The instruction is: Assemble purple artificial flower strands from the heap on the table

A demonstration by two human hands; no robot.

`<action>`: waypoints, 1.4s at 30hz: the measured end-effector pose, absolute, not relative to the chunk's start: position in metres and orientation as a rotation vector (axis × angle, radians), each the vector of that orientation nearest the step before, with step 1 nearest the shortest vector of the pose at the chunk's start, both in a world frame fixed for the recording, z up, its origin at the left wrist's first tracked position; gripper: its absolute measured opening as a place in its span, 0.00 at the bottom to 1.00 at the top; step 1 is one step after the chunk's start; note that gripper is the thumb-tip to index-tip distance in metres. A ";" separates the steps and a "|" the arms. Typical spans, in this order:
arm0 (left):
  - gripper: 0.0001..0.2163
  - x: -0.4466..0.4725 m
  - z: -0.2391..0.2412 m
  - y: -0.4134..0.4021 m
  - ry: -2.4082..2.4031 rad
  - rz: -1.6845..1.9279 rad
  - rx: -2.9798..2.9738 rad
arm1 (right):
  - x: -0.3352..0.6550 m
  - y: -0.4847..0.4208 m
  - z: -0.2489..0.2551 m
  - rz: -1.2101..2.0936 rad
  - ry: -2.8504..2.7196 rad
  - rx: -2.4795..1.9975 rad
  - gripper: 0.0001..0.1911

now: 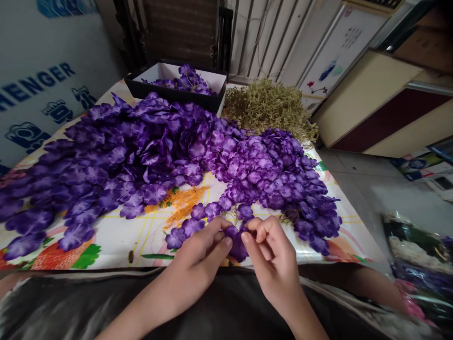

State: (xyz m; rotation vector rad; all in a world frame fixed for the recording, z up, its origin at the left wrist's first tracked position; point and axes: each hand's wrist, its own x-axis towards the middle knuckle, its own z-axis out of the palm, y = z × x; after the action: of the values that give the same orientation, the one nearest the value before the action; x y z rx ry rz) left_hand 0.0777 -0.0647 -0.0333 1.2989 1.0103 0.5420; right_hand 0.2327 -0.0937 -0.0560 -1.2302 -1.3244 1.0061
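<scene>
Both hands meet at the near edge of the table over a purple artificial flower (236, 244). My left hand (207, 252) pinches the flower's left side between thumb and fingers. From the other side, my right hand (271, 250) grips its right edge with thumb and forefinger. Small loose purple blossoms (182, 231) lie just beyond the left fingers. Behind the hands spreads a large heap of purple petals (152, 141), joined on the right by a pile of smaller purple blossoms (272, 165). Whatever sits inside the curled fingers is hidden.
A black box with white inside walls (148, 75) holds purple flowers at the back. Beside it lies a tangle of yellow-green plastic stems (269, 106). Orange sprigs (186, 200) rest on the patterned tablecloth (116, 245). Plastic-wrapped flowers (417, 250) are on the floor at right.
</scene>
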 end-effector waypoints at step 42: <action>0.13 0.083 -0.033 -0.062 0.998 0.392 1.396 | 0.229 -0.101 -0.060 0.516 -1.493 -1.261 0.18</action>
State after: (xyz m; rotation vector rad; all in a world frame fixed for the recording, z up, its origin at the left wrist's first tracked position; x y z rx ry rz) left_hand 0.0832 -0.0624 -0.0334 1.3960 0.9982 0.3918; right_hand 0.2292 -0.1012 -0.0600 -1.2608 -1.4925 0.5164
